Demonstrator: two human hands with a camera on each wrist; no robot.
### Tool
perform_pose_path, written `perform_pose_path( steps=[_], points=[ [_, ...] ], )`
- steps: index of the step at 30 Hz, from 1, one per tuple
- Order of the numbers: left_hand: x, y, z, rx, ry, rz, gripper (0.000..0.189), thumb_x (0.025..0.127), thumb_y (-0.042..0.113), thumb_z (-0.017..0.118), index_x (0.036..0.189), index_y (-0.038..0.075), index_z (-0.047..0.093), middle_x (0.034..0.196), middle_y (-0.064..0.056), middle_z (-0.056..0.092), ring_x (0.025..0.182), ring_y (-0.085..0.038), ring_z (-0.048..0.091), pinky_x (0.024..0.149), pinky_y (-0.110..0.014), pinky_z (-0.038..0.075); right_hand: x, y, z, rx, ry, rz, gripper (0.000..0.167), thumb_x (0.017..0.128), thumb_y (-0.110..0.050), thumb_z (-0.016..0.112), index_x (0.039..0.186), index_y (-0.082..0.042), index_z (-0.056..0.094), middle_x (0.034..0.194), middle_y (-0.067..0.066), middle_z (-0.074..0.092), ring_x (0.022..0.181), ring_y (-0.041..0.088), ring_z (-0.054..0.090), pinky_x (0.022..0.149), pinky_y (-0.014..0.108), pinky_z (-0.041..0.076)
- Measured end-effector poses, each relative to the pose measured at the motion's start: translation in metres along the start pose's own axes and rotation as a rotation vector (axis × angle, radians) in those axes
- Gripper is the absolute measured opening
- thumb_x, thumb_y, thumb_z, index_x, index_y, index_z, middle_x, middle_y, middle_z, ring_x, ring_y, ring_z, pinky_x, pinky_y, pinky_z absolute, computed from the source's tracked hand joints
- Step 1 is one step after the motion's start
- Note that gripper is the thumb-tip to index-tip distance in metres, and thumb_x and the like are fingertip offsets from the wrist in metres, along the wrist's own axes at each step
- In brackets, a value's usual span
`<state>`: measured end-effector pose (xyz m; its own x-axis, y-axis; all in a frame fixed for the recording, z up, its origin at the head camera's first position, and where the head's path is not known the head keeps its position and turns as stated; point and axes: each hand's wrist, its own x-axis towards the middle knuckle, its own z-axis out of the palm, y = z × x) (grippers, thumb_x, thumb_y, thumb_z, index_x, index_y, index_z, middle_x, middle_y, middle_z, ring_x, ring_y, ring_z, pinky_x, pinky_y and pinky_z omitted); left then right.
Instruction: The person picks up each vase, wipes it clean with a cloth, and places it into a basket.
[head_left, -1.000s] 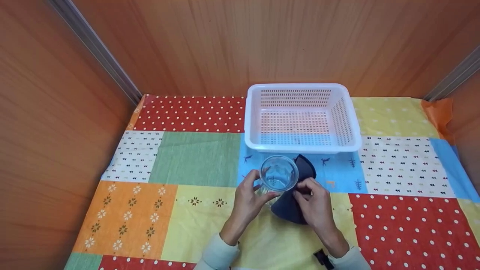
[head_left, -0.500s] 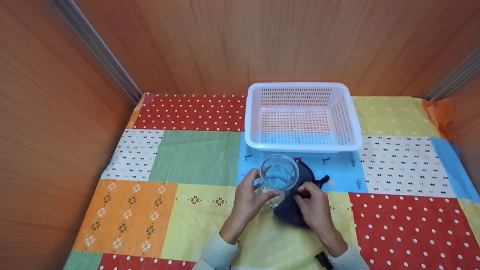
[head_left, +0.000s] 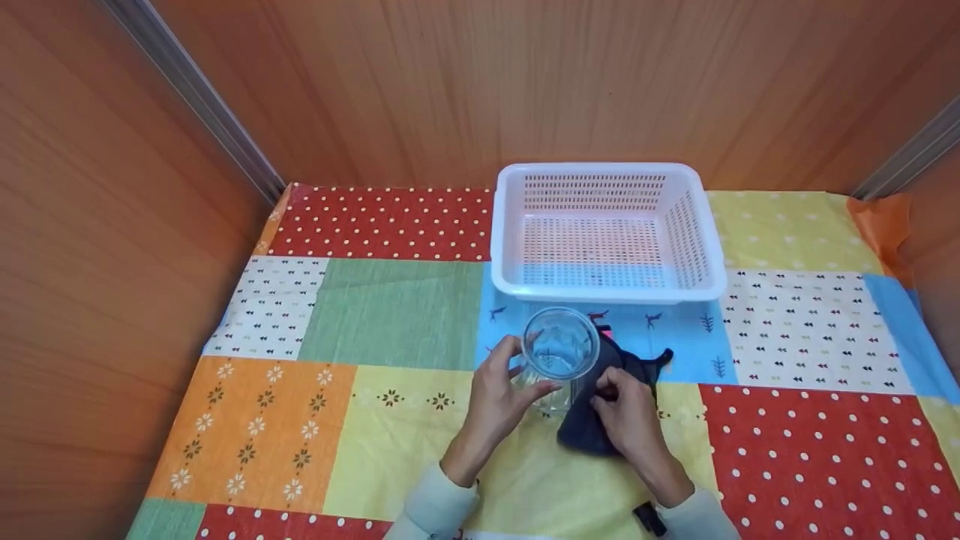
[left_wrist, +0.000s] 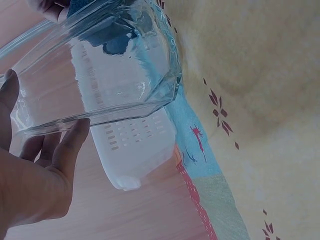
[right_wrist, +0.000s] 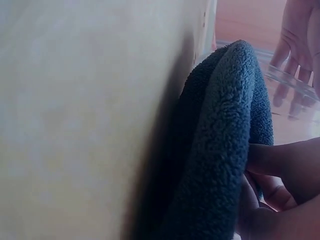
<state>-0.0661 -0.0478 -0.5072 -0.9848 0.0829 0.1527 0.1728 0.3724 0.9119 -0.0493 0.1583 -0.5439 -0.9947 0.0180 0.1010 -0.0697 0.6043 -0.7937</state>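
Observation:
My left hand [head_left: 495,397] grips a clear drinking glass [head_left: 561,343] around its side, thumb and fingers on opposite faces; the glass stands with its rim up. In the left wrist view the glass [left_wrist: 125,95] shows faceted walls and a thick base. My right hand [head_left: 630,409] pinches a folded dark blue cloth [head_left: 589,424] against the right side of the glass. Up close in the right wrist view, the cloth [right_wrist: 220,125] has a fluffy towel surface, with thumb and fingers pressed into it. A dark loop [head_left: 666,357] sticks out of the cloth at its right.
Behind the glass stands a white perforated plastic basket [head_left: 607,294] with nothing in it. A patchwork tablecloth [head_left: 405,315] covers the table, with wood-grain panels [head_left: 420,90] at the back and sides. A black strap [head_left: 649,519] hangs at the right sleeve.
The cloth's far end has folded down and to the right, and its dark loop has come into view. My right hand has shifted slightly right and nearer; the left still holds the glass.

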Motion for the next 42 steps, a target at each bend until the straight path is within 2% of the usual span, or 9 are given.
perform_pose_path(
  steps=[7,10,13,20,26,31,38,42],
  points=[
    [0.002,0.0,0.0,-0.008,-0.007,0.006,0.051,0.079,0.016,0.095,0.118,0.012,0.062,0.115,-0.009,0.07,0.116,-0.025,0.068,0.094,-0.046,0.062,-0.001,0.002,0.002,0.026,0.023,-0.016,0.026,0.082,0.017,0.078,0.084,-0.005,0.064,0.092,0.011,0.072,0.09,0.027,0.073,0.074,0.039,0.061],
    [0.003,0.0,0.001,-0.017,-0.009,0.011,0.052,0.079,0.016,0.095,0.119,0.011,0.062,0.117,-0.013,0.07,0.116,-0.026,0.068,0.094,-0.049,0.062,-0.001,0.002,0.002,0.043,0.038,-0.005,0.025,0.082,0.017,0.077,0.085,-0.004,0.065,0.092,0.011,0.071,0.09,0.028,0.074,0.073,0.037,0.062],
    [0.003,0.0,0.001,-0.005,0.0,0.025,0.052,0.078,0.015,0.096,0.117,0.009,0.062,0.114,-0.013,0.07,0.114,-0.027,0.069,0.092,-0.049,0.062,-0.002,0.0,0.0,0.058,0.055,0.003,0.024,0.082,0.016,0.077,0.085,-0.004,0.065,0.092,0.011,0.071,0.09,0.029,0.075,0.073,0.035,0.063],
    [0.003,0.0,0.002,0.011,0.012,0.034,0.052,0.077,0.014,0.096,0.114,0.009,0.061,0.112,-0.014,0.07,0.112,-0.028,0.069,0.091,-0.047,0.063,-0.001,-0.021,-0.009,0.122,0.086,-0.012,0.022,0.084,0.017,0.077,0.089,-0.002,0.067,0.094,0.011,0.069,0.093,0.031,0.075,0.077,0.037,0.064],
    [0.003,-0.001,0.002,0.003,0.016,0.037,0.052,0.076,0.013,0.096,0.115,0.007,0.062,0.112,-0.011,0.07,0.113,-0.028,0.069,0.09,-0.047,0.063,0.002,-0.04,-0.018,0.173,0.106,-0.033,0.02,0.084,0.017,0.077,0.09,-0.001,0.069,0.094,0.01,0.068,0.093,0.028,0.075,0.08,0.025,0.062],
    [0.002,-0.001,0.001,0.002,0.014,0.033,0.052,0.078,0.013,0.095,0.118,0.009,0.063,0.115,-0.008,0.071,0.115,-0.027,0.069,0.091,-0.043,0.063,0.001,-0.05,-0.022,0.22,0.126,-0.081,0.018,0.085,0.016,0.077,0.091,0.0,0.071,0.095,0.011,0.068,0.091,0.025,0.074,0.08,0.019,0.061],
    [0.0,-0.002,0.001,-0.024,0.008,0.039,0.052,0.078,0.011,0.095,0.119,0.008,0.063,0.118,-0.008,0.071,0.118,-0.028,0.068,0.093,-0.045,0.062,-0.002,-0.052,-0.021,0.184,0.147,-0.084,0.02,0.085,0.016,0.078,0.091,-0.001,0.071,0.093,0.009,0.067,0.091,0.025,0.073,0.08,0.024,0.062],
    [-0.001,-0.002,0.0,-0.008,0.013,0.041,0.052,0.077,0.013,0.095,0.118,0.008,0.063,0.117,-0.007,0.072,0.116,-0.027,0.069,0.092,-0.044,0.063,-0.002,-0.048,-0.018,0.166,0.15,-0.095,0.021,0.084,0.018,0.077,0.089,-0.001,0.069,0.091,0.008,0.066,0.09,0.027,0.072,0.078,0.026,0.063]
  ],
)
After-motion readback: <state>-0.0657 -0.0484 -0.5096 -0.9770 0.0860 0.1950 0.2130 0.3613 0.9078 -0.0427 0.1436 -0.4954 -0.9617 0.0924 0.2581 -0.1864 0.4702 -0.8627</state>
